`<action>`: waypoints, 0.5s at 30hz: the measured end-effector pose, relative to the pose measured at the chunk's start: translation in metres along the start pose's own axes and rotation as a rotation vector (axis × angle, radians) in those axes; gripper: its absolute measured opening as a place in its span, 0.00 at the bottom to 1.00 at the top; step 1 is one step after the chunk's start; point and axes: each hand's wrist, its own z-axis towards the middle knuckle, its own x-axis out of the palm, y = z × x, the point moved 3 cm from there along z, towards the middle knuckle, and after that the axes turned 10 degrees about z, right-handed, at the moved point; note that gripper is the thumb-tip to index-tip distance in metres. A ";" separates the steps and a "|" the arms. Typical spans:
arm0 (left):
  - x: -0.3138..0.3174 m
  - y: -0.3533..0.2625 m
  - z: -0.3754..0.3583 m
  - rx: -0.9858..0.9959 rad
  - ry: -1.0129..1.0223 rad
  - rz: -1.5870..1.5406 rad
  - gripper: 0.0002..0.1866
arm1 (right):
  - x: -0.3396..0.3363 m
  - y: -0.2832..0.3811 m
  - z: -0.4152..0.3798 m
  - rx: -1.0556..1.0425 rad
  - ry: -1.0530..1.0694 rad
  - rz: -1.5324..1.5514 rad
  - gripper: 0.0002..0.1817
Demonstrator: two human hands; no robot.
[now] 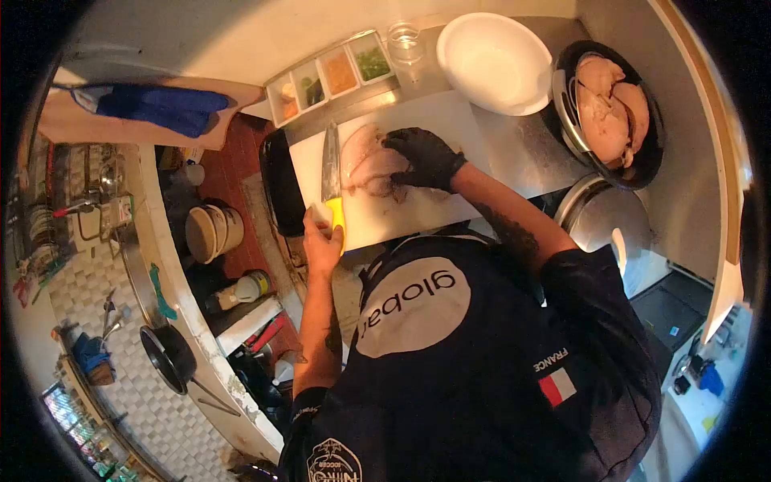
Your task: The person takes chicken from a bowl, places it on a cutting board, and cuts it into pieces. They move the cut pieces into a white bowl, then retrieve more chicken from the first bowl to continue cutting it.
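A raw chicken breast (368, 157), pale pink and spread flat, lies on the white cutting board (434, 217). My left hand (323, 243) is bare and closed round the yellow handle of a knife (331, 165). The knife's blade points away from me along the left side of the meat. In a black glove, my right hand (430, 158) presses on the right part of the chicken breast, with fingers and thumb gripping it. The glove hides that end of the meat.
Behind the board stand a tray of chopped ingredients (341, 72), a glass jar (405, 44) and a white basin (494, 64). At right, a black bowl (654, 153) holds more chicken (606, 112); a lidded pot (606, 217) is nearer. Buckets (215, 231) stand on the floor at left.
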 end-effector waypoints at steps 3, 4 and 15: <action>0.000 0.002 0.004 0.050 -0.002 0.009 0.46 | 0.024 0.003 0.024 -0.061 0.059 -0.121 0.33; -0.001 0.004 0.002 0.108 -0.004 0.062 0.46 | 0.036 0.000 0.029 -0.071 0.097 -0.180 0.32; -0.079 0.037 0.079 0.099 0.678 0.022 0.43 | 0.035 0.017 -0.019 -0.174 0.161 -0.291 0.26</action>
